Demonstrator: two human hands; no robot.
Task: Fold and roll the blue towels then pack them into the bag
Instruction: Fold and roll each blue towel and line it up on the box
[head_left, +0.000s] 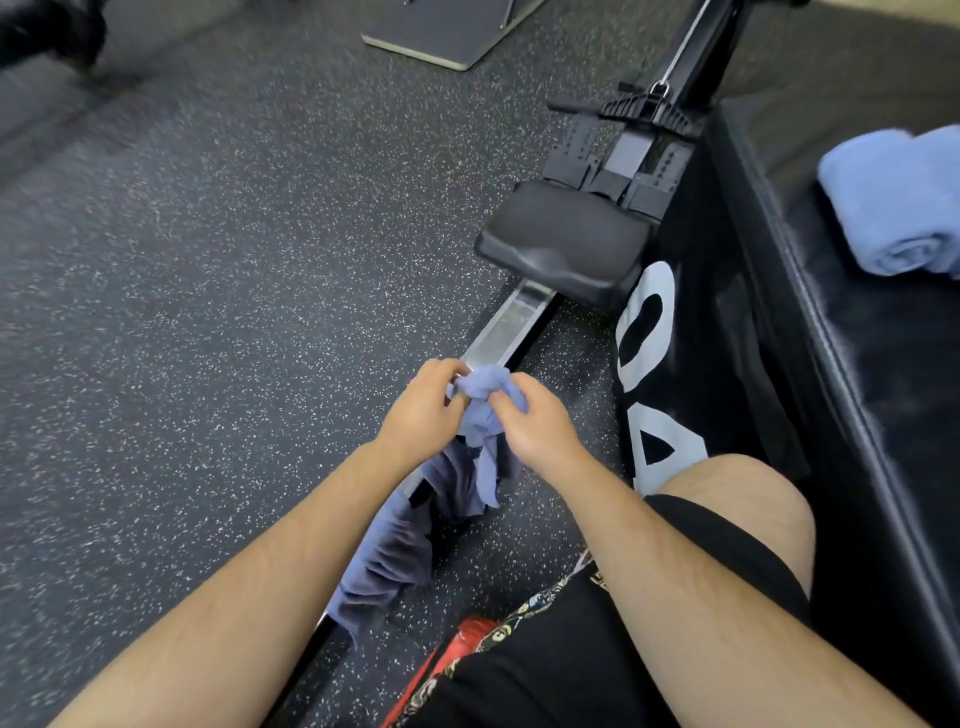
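So the crumpled blue cloth towel (483, 431) is being pinched at its bunched top by both hands. The left hand (423, 410) and the right hand (537, 423) are being curled tight onto the fabric, just above the silver rowing-machine rail (498, 332), and the tail is being draped down over that rail toward the speckled black rubber floor (208, 312). Rolled light-blue towels (893, 208) are being parked well apart on the black padded box (779, 312) at right. Likely trouble is the tail getting snagged on the rail, or a lopsided roll being started from that bunched edge. No bag is being spotted anywhere.
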